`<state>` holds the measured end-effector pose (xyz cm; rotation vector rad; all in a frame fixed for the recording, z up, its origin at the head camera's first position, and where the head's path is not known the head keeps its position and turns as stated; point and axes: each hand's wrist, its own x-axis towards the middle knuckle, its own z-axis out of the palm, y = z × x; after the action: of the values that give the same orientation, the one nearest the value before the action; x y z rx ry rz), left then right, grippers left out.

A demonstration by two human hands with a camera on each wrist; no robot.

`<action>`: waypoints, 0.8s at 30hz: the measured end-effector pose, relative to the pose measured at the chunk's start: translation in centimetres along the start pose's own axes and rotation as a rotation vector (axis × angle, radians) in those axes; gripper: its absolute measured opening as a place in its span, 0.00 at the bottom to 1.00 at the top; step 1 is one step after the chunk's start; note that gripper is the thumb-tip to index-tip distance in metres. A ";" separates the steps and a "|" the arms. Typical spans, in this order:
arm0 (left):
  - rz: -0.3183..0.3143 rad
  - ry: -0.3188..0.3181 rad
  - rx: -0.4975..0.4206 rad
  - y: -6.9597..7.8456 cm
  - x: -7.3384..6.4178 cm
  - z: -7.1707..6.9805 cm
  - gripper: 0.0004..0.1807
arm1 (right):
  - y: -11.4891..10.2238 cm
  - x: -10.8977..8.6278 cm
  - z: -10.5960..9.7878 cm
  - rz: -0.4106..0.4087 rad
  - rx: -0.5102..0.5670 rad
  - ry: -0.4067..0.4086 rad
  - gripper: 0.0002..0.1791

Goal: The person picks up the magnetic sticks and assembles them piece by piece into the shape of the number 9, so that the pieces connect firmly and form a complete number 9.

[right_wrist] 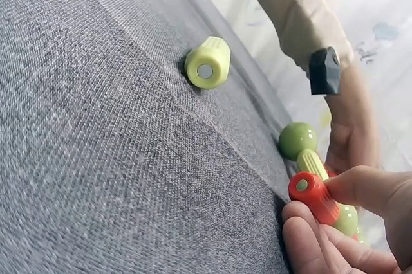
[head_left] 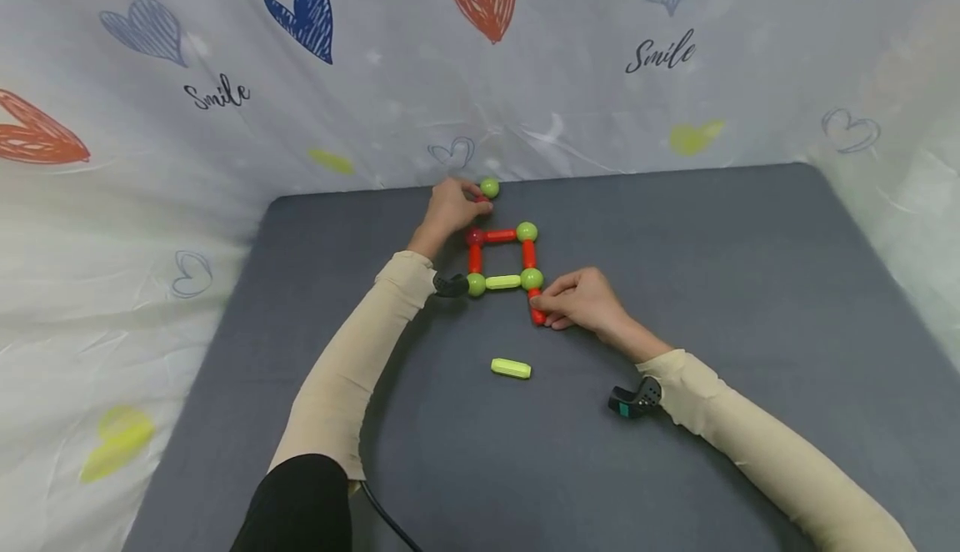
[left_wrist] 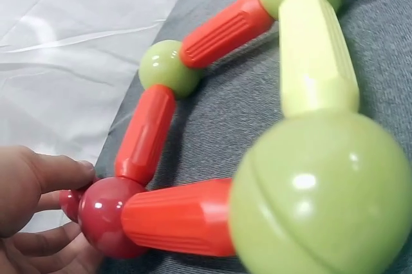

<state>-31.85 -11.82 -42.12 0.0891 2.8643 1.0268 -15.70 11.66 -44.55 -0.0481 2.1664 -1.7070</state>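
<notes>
Magnetic rods and balls form a square frame on the cloth: several red rods (head_left: 500, 236), a yellow-green rod (head_left: 503, 283), green balls (head_left: 527, 232) and a dark red ball (left_wrist: 111, 216) at the far left corner. Just beyond that corner, my left hand (head_left: 448, 208) pinches a dark red piece (left_wrist: 69, 204), mostly hidden by the fingers. A green ball (head_left: 489, 188) sits right at its fingertips. With thumb and fingers, my right hand (head_left: 585, 302) pinches another red rod (right_wrist: 313, 195), which extends toward me from the near right green ball (head_left: 532, 278).
A loose yellow-green rod (head_left: 512, 368) lies nearer me on the grey cloth-covered table (head_left: 675, 252); its metal end shows in the right wrist view. Behind the table hangs a white curtain (head_left: 390, 102) printed with hearts. A black cable (head_left: 386, 517) runs beside the left arm.
</notes>
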 end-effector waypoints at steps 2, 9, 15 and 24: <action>-0.007 0.001 -0.013 -0.1 0.0 -0.4 0.17 | -0.2 0.0 0.1 -0.005 -0.004 0.000 0.11; -0.054 0.008 -0.136 -1.2 -0.6 -1.6 0.18 | -0.2 0.1 0.1 0.019 0.002 0.002 0.12; -0.068 0.047 -0.144 -3.2 -2.4 -4.0 0.17 | -0.4 0.0 0.3 0.043 0.027 0.011 0.11; 0.056 0.068 -0.131 -5.4 -9.2 -4.9 0.16 | -0.9 0.5 0.4 0.056 0.028 0.021 0.12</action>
<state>-23.39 -19.86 -41.09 0.1271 2.8603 1.2482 -16.25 10.94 -43.93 0.0378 2.1376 -1.7135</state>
